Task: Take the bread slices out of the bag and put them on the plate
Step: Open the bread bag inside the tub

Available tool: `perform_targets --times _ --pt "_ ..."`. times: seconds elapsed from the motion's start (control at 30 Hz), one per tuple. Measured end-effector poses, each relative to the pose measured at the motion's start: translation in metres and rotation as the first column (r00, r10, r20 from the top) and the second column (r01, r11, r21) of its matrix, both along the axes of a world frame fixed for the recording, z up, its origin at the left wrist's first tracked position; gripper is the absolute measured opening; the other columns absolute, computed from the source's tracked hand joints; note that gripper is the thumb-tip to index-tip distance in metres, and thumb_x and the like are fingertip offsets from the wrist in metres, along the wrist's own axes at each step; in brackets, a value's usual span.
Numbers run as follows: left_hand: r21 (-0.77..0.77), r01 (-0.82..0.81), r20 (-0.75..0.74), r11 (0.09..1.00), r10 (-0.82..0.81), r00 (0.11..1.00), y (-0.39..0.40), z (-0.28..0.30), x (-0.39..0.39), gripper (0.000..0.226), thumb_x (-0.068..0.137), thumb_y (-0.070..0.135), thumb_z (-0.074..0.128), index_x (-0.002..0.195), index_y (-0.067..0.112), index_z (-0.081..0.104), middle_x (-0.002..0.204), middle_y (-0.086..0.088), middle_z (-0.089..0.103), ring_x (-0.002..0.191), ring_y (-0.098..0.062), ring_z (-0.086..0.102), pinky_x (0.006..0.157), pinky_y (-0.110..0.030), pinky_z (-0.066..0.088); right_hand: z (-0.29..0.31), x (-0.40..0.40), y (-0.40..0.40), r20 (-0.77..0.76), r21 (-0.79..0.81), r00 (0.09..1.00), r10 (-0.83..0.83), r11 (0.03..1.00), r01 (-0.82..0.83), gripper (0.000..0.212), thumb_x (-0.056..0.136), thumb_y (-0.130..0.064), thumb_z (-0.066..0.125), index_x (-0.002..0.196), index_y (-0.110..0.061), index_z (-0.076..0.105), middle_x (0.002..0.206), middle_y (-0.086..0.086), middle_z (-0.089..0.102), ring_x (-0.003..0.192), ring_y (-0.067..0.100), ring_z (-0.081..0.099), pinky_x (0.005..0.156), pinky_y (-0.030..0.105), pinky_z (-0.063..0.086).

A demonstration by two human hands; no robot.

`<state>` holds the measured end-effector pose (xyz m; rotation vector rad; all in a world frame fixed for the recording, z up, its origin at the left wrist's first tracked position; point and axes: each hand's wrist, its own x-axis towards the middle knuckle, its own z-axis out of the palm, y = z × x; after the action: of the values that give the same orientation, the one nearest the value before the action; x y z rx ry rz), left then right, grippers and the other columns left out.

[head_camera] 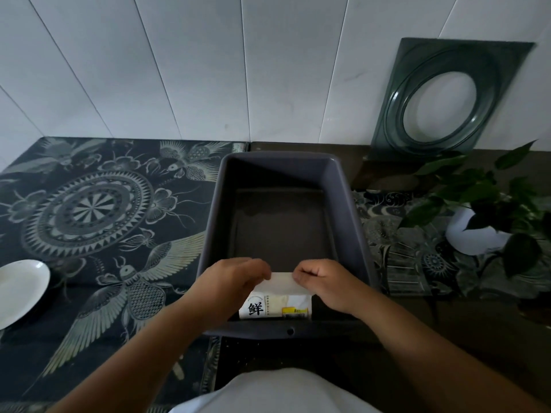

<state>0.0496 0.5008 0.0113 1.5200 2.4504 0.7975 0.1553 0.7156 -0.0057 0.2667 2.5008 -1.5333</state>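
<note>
A white bread bag (278, 305) with black and yellow print stands at the near end of a dark grey bin (213, 222). My left hand (235, 278) pinches the left side of the bag's top strip. My right hand (325, 283) pinches its right side. Between the two hands the top edge lies flat and closed. No bread slice shows outside the bag. A white plate (21, 289) sits at the far left edge of the patterned counter, partly cut off by the frame.
A potted green plant (489, 210) in a white pot stands at the right. A dark glass panel with a round hole (447, 99) leans on the white tiled wall behind it. A dark patterned mat (98, 210) covers the counter left of the bin.
</note>
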Motion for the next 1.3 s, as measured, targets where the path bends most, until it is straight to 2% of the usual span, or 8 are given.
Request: perform_targets --times 0.13,0.47,0.63,0.7,0.8,0.93,1.13,1.3 --pt "-0.025 0.001 -0.197 1.0 -0.006 0.98 0.003 -0.005 0.005 0.026 0.083 0.018 0.07 0.107 0.024 0.062 0.1 0.002 0.068 0.086 -0.022 0.063 0.073 -0.042 0.052 0.003 -0.004 -0.001 0.016 -0.091 0.998 -0.056 0.994 0.058 0.023 0.091 -0.039 0.054 0.077 -0.036 0.072 0.071 -0.015 0.067 0.07 0.0 0.061 0.067 0.024 0.045" --pt "-0.02 -0.042 -0.177 0.999 0.038 0.983 0.004 -0.013 0.012 0.037 0.082 0.024 0.074 0.113 0.028 0.053 0.114 0.002 0.065 0.106 -0.022 0.058 0.086 -0.043 0.049 0.012 -0.008 0.005 0.115 -0.162 0.993 -0.028 0.986 0.046 0.017 0.088 -0.027 0.063 0.084 -0.023 0.079 0.082 -0.008 0.075 0.079 -0.001 0.065 0.076 0.025 0.044" --pt "-0.017 -0.006 -0.194 1.0 0.002 0.981 0.001 -0.008 0.016 0.016 0.084 0.02 0.07 0.098 0.024 0.063 0.113 0.0 0.064 0.108 -0.024 0.057 0.083 -0.044 0.048 0.015 -0.009 0.006 0.144 -0.132 0.989 0.014 0.991 0.006 0.018 0.09 -0.027 0.063 0.084 -0.021 0.079 0.084 -0.004 0.076 0.08 0.004 0.068 0.071 0.02 0.046" --pt "-0.036 -0.007 -0.22 0.999 -0.001 0.975 0.0 -0.007 0.019 0.012 0.085 0.021 0.069 0.095 0.024 0.064 0.122 -0.006 0.06 0.12 -0.028 0.051 0.09 -0.048 0.046 0.016 -0.011 0.005 0.098 -0.064 0.995 -0.008 0.998 0.014 0.02 0.091 -0.029 0.062 0.082 -0.021 0.078 0.083 0.005 0.073 0.078 0.013 0.067 0.071 0.025 0.047" --pt "-0.062 -0.033 -0.253 0.998 0.017 0.967 -0.003 -0.004 0.024 0.019 0.084 0.024 0.071 0.102 0.027 0.066 0.136 -0.015 0.051 0.135 -0.037 0.035 0.099 -0.051 0.036 0.016 -0.018 0.005 -0.031 0.133 0.999 -0.041 0.99 0.045 0.023 0.093 -0.03 0.061 0.074 -0.033 0.072 0.077 -0.005 0.069 0.075 0.001 0.063 0.064 0.018 0.045" --pt "-0.075 0.008 -0.284 0.997 -0.029 0.958 -0.01 0.004 0.028 0.024 0.082 0.025 0.073 0.103 0.029 0.063 0.136 -0.007 0.051 0.135 -0.033 0.034 0.097 -0.051 0.034 0.021 -0.036 0.012 -0.213 0.376 0.977 -0.025 0.921 0.105 0.014 0.095 -0.027 0.06 0.092 -0.026 0.074 0.085 -0.014 0.062 0.078 -0.001 0.059 0.065 0.015 0.039" --pt "-0.181 0.137 -0.258 0.974 -0.181 0.949 -0.012 0.004 0.031 0.014 0.089 0.021 0.06 0.095 0.031 0.053 0.1 0.014 0.065 0.117 -0.006 0.047 0.1 -0.042 0.022 0.029 -0.059 0.014 -0.338 0.66 0.94 0.044 0.723 0.203 0.013 0.094 -0.027 0.059 0.095 -0.023 0.072 0.092 -0.006 0.061 0.083 0.012 0.056 0.068 0.03 0.049" --pt "-0.258 0.162 -0.318 0.953 -0.242 0.917 -0.009 0.012 0.017 0.019 0.088 0.028 0.057 0.105 0.032 0.053 0.116 0.013 0.062 0.126 -0.01 0.043 0.103 -0.046 0.029 0.041 -0.059 0.0 -0.381 0.837 0.877 0.294 0.512 0.193 0.021 0.086 -0.021 0.068 0.106 -0.017 0.066 0.109 0.004 0.062 0.099 0.023 0.057 0.078 0.039 0.051"
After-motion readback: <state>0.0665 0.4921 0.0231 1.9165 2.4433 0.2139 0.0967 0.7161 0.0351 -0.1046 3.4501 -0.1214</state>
